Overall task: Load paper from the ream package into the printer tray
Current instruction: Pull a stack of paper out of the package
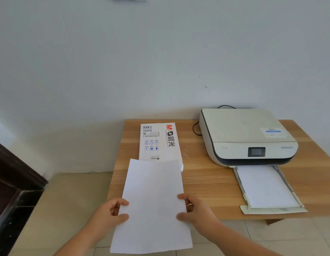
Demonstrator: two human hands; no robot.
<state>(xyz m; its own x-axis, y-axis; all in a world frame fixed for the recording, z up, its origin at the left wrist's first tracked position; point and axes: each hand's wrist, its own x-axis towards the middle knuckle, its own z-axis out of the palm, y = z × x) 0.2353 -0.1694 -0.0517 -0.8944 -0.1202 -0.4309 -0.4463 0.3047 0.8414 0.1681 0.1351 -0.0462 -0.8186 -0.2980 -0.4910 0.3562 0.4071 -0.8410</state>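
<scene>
Gripping paper sheets (153,204) in both hands' fingers (123,217), ream package (158,141) behind, printer tray (243,197) rightward

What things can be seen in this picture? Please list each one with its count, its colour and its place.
Table: one, light wood, against the wall.
Printer: one, white with a dark band, on the table's back right part.
Printer tray: one, white, pulled out at the printer's front, with white paper lying in it.
Cable: one, black, on the table left of the printer.
Ream package: one, white with red and black print, lying flat on the table's left part.
Paper stack: one, white, held above the table's front left edge, covering the package's near end.
Left hand: one, holds the stack's left edge.
Right hand: one, holds the stack's right edge.
</scene>
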